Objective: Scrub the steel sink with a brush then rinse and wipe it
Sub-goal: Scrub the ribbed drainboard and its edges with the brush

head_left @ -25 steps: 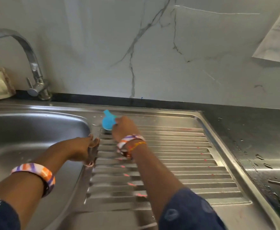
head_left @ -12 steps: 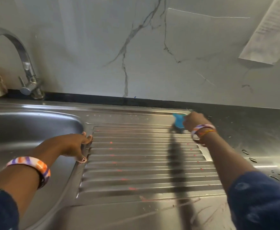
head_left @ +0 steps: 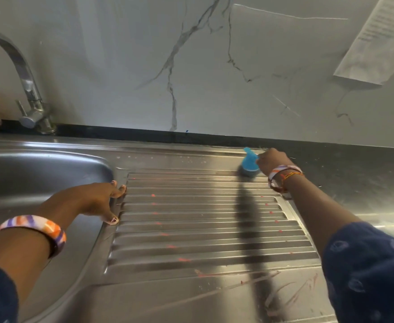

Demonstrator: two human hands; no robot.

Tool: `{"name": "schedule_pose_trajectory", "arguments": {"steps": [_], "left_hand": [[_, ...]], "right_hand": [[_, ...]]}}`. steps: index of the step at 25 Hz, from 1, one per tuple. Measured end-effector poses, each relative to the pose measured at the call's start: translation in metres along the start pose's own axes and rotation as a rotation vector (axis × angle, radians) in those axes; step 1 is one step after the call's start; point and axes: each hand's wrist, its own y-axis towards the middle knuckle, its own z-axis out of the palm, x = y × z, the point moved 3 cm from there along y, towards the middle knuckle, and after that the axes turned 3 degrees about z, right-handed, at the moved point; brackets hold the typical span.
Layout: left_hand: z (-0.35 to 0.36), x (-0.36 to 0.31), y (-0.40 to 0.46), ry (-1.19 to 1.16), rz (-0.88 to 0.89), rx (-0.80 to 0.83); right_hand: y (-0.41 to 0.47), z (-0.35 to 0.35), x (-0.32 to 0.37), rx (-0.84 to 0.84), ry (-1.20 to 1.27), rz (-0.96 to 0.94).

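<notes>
- I find the blue brush (head_left: 249, 164) at the far right corner of the steel sink (head_left: 191, 287), bristles down on the top ridges of the ribbed drainboard (head_left: 203, 220), just beside its raised rim.
- My right hand (head_left: 271, 160) is clamped around the brush handle; the fingers themselves are mostly hidden behind the knuckles.
- My left hand (head_left: 98, 199) lies flat with fingers straight, pressing on the lip between the basin (head_left: 35, 183) and the drainboard, holding nothing.
- Pink specks remain along the ribs and pink streaks on the flat near edge; I judge scrubbing is only partly done.
- To scrub well, I would run the bristles along the grooves rather than across them, keep firm downward pressure, and work row by row toward the near edge.
- Risk noted: the corner against the rim may trap residue; angle the brush head into it.
- The tap (head_left: 25, 85) stands at far left, no water visible. Water drops sit on the tabletop (head_left: 366, 178) to the right.
</notes>
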Motion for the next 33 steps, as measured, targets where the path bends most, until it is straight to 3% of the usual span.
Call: {"name": "schedule_pose_trajectory", "arguments": {"steps": [2, 5, 8, 10, 17, 19, 22, 26, 30, 33], "left_hand": [[0.000, 0.001, -0.001, -0.002, -0.001, -0.004], [0.000, 0.001, 0.001, -0.015, 0.013, -0.006], [0.001, 0.002, -0.001, -0.047, 0.019, -0.016], [0.003, 0.004, -0.002, -0.068, 0.026, -0.021], [0.003, 0.003, -0.006, -0.098, -0.010, -0.076], [0.006, 0.001, -0.010, -0.100, -0.038, -0.109], [0.008, 0.000, -0.017, -0.094, -0.013, -0.133], [0.007, -0.003, -0.024, -0.096, 0.039, -0.138], [0.004, -0.002, -0.026, -0.094, 0.083, -0.159], [0.001, -0.004, -0.027, -0.112, 0.097, -0.178]], "right_hand": [[0.001, -0.002, -0.006, -0.010, -0.017, 0.050], [-0.003, 0.002, -0.002, 0.130, 0.082, 0.044], [-0.004, -0.014, -0.014, -0.032, -0.005, 0.154], [-0.014, -0.014, -0.008, -0.043, 0.018, 0.206], [-0.075, 0.075, 0.193, 0.289, 0.398, -0.156], [-0.091, 0.085, 0.223, 0.349, 0.459, -0.225], [-0.096, 0.062, 0.190, 0.307, 0.325, -0.267], [-0.116, -0.010, 0.101, 0.099, 0.048, -0.122], [-0.089, -0.031, 0.005, -0.032, 0.045, 0.319], [-0.069, 0.012, 0.031, -0.046, 0.028, 0.216]]}}
